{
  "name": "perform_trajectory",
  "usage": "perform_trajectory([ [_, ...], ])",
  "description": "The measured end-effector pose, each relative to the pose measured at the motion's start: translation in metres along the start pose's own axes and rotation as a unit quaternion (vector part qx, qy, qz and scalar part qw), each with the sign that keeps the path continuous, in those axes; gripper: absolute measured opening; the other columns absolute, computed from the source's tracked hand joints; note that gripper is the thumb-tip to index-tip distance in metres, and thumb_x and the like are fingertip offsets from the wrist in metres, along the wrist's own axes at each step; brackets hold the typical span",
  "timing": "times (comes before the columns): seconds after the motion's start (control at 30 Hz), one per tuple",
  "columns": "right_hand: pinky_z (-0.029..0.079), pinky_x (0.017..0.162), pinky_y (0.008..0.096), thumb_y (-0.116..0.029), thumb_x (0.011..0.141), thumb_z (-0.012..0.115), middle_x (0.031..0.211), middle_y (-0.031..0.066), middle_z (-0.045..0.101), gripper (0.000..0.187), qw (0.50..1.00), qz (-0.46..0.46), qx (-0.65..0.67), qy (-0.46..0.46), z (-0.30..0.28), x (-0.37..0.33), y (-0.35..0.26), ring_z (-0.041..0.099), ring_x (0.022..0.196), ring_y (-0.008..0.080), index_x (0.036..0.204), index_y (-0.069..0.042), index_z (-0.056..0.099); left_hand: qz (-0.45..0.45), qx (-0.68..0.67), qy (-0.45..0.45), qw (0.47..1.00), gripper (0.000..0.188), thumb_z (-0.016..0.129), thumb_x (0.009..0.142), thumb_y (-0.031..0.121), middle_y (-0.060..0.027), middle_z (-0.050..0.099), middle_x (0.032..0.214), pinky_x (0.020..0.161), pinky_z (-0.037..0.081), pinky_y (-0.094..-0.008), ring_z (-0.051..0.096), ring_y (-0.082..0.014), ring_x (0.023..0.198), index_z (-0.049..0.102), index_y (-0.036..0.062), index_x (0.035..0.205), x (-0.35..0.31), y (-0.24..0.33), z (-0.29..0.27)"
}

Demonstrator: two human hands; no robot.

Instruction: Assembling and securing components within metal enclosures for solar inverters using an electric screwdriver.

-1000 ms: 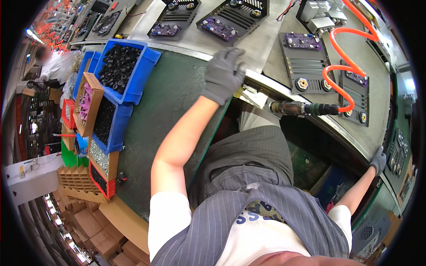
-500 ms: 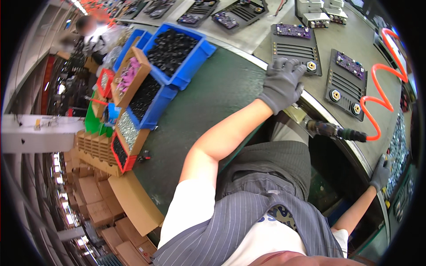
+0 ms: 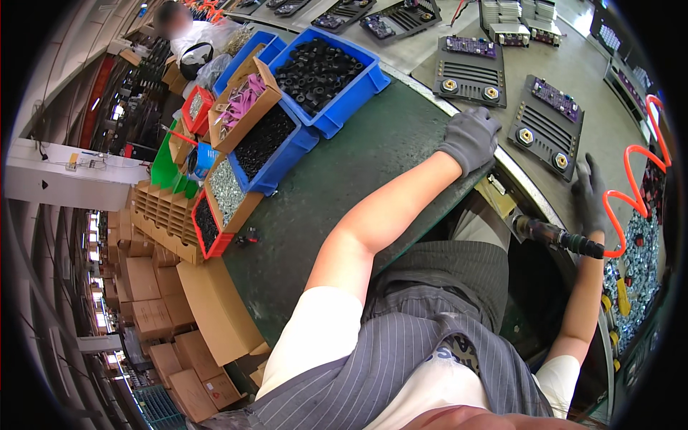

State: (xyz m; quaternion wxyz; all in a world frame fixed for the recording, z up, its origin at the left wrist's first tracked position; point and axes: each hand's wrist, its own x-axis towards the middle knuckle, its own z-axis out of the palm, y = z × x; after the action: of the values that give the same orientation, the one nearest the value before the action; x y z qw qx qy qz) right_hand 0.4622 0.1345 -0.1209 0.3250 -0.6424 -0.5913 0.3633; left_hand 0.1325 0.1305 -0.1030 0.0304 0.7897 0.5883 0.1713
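From where I stand, the worker has both hands in dark gloves near two black plates on the grey bench. The left hand [image 3: 471, 142] sits at the bench's near edge, just below the left plate [image 3: 466, 80], its fingers curled; I can't tell whether they hold anything. The right hand [image 3: 588, 193] is open, fingers stretched out, just beside the lower end of the right plate [image 3: 539, 123]. Each plate lies flat, with a purple board [image 3: 555, 99] at its far end and two brass-coloured nuts [image 3: 526, 136] at its near end. Between the hands and nearer the body, a driver [image 3: 548, 233] lies along the bench edge, a coiled orange hose [image 3: 632, 149] running from its end. A yellow-handled screwdriver [image 3: 623, 297] rests on the metal bits [image 3: 641, 244] off to the right. Across the green table [image 3: 344, 165], on the worker's left, a blue bin [image 3: 356, 100] holds black caps [image 3: 315, 75], near a carton of pink parts [image 3: 242, 100] and a tray of silvery screws [image 3: 226, 188]. Another person [image 3: 204, 39] is in the background beyond.
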Motion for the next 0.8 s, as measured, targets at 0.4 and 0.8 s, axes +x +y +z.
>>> perform_trajectory([
  [0.4, 0.048, 0.06, 0.0301, -0.029, 0.097, 0.056, 0.077, 0.0102, 0.064, 0.055, 0.996, -0.08, -0.013, -0.037, 0.032, 0.03, -0.015, 0.06, 0.065, 0.0143, 0.143, -0.001, 0.046, -0.067, -0.016, 0.018, 0.997, 0.043, 0.067, 0.084, 0.027, -0.0183, 0.058, 0.121, 0.092, 0.05, -0.0468, 0.062, -0.0374, 0.105, 0.059, 0.0104, 0.124, 0.028, -0.03, -0.009],
  [0.8, 0.043, 0.045, 0.0254, -0.023, 0.099, 0.05, 0.071, 0.0025, 0.056, 0.059, 0.996, 0.051, 0.055, -0.042, 0.008, -0.032, -0.032, 0.05, 0.052, 0.0091, 0.152, -0.006, 0.032, 0.077, -0.113, 0.028, 0.99, 0.016, 0.062, 0.084, 0.012, -0.0169, 0.063, 0.101, 0.083, 0.05, -0.0449, 0.062, -0.0379, 0.093, 0.064, 0.0091, 0.1, 0.024, 0.002, 0.008],
])
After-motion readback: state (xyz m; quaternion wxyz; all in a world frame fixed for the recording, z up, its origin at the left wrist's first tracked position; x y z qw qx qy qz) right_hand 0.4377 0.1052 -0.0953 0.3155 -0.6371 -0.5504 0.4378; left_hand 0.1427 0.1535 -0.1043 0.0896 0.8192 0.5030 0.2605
